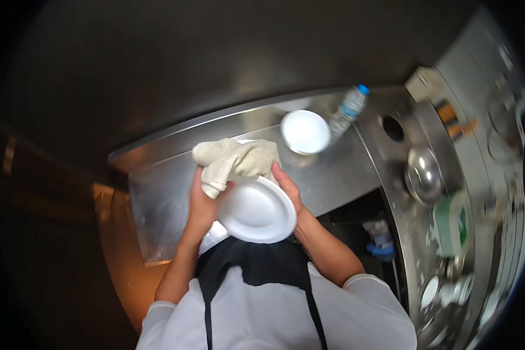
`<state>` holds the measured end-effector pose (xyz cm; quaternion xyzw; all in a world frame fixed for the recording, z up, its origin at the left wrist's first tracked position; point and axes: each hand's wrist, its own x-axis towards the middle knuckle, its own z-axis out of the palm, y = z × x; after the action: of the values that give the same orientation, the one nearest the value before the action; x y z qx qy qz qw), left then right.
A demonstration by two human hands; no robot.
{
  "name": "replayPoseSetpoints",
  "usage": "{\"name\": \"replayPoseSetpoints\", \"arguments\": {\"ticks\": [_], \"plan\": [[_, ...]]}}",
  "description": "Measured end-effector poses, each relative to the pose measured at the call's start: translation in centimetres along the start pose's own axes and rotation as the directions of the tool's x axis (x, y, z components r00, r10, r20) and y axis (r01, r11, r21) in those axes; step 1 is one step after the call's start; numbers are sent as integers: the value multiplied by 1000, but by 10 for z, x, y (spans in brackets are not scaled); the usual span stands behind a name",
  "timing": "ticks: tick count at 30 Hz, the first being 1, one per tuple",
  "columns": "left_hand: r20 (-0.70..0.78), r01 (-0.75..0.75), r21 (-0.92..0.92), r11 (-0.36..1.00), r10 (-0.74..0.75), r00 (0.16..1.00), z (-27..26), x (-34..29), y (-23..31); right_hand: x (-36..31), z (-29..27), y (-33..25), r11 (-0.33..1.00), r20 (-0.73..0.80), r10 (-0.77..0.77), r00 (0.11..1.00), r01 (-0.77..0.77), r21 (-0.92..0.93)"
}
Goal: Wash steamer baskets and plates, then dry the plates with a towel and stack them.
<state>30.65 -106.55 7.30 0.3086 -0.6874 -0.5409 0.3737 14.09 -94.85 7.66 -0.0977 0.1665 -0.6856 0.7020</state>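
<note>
A white oval plate (pixel 258 211) is held tilted in front of my apron, above the steel counter. My right hand (pixel 289 189) grips its right rim, with the fingers against the cloth's edge. A cream cloth (pixel 239 160) lies bunched over the plate's far side. My left hand (pixel 204 201) is closed on the cloth at the left, close to the plate's rim; the folds hide most of its fingers. Behind the cloth a bit of another white rim shows, mostly covered. Farther right on the counter, a white bowl or stack of dishes (pixel 306 132) stands apart from my hands.
A clear plastic bottle with a blue cap (pixel 349 109) stands beside the white dishware on the steel counter (pixel 332 181). To the right are a shiny metal bowl (pixel 424 174), a green and white container (pixel 451 224) and several white dishes. A dark wall rises behind the counter.
</note>
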Motion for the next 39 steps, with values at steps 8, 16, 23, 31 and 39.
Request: {"name": "replayPoseSetpoints", "arguments": {"ticks": [8,16,23,31,39], "plan": [[-662,-395,-97,913,237,711,-17,-24,15,31,-42,51,868,-321,340,884,-426,-254],[-589,42,-204,978,-157,793,-82,-58,-37,15,-39,66,807,-217,116,969,-220,-549],[-495,59,-326,943,-224,839,-111,-63,-60,-21,-2,54,680,-109,-160,981,30,-733],[-241,27,-206,978,-78,967,-92,-60,-18,49,48,67,852,14,41,999,-28,-522],[-499,-306,-264,915,141,855,-93,-68,-41,62,-28,82,723,-151,579,801,-590,-360]]}}
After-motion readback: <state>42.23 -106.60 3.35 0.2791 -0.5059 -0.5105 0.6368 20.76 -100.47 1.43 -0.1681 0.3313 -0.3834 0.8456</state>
